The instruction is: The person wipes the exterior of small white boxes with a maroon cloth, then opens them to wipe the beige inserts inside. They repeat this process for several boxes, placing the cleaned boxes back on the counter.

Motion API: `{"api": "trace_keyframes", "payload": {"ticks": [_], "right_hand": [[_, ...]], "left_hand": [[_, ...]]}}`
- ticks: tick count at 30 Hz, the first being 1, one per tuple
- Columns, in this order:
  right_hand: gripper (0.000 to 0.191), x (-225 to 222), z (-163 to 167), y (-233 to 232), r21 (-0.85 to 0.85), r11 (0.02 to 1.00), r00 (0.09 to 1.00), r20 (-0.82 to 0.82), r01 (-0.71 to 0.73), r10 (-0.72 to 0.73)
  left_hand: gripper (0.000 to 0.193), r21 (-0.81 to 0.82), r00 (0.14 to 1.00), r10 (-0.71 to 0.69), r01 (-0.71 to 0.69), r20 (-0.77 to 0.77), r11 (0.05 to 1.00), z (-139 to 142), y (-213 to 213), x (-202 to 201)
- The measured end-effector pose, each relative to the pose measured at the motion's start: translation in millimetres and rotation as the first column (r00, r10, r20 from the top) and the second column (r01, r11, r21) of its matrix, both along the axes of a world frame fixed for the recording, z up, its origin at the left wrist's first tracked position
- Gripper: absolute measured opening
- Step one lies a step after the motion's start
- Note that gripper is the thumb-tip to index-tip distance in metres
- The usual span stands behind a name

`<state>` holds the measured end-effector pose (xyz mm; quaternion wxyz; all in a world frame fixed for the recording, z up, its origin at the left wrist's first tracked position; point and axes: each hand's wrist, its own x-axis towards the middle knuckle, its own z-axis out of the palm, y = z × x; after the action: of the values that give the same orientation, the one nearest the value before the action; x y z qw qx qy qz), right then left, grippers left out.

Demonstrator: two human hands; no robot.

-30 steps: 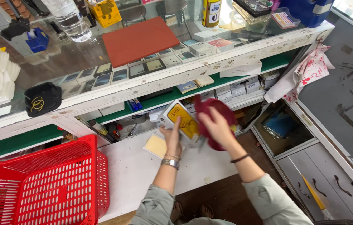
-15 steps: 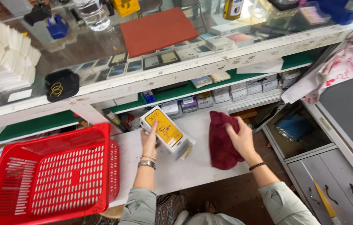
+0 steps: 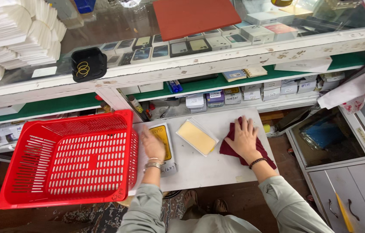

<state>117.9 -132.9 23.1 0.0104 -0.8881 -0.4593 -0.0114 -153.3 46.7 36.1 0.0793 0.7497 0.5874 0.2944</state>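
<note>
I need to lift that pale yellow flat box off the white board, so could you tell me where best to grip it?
Probably pinch the flat box across its two long edges, coming straight down from above. It lies flat and slanted on the white board, with open board on both long sides, between the left hand and the right hand, which rests on a dark red cloth.

1 red basket, 2 box halves, 1 cloth.

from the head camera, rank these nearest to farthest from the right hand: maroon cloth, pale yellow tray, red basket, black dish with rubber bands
1. maroon cloth, under the right hand
2. pale yellow tray, just left of it
3. red basket, far left on the worktop
4. black dish, on the glass counter, up left
</note>
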Motion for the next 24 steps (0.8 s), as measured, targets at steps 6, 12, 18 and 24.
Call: {"api": "trace_keyframes", "payload": {"ticks": [6,12,18,24], "right_hand": [[0.082,-30,0,61,0.123,0.991,0.707,-0.698,-0.043,0.118],[0.098,-46,-5,81,-0.022,0.998,0.774,-0.631,0.056,-0.057],[0.100,-51,-14,78,-0.136,0.976,0.587,-0.782,0.168,-0.209],[0.083,-51,-15,68,0.027,0.967,0.286,-0.957,0.251,-0.048]], "left_hand": [[0.042,-0.523,0.962,-0.235,0.272,0.138,0.808,-1,-38,55],[0.052,-0.833,0.677,0.486,0.450,0.553,0.321,-32,-42,78],[0.052,-0.805,0.578,0.618,0.572,0.534,0.161,-43,-31,86],[0.057,-0.774,0.602,0.551,0.619,0.578,0.135,-36,-28,76]]}}
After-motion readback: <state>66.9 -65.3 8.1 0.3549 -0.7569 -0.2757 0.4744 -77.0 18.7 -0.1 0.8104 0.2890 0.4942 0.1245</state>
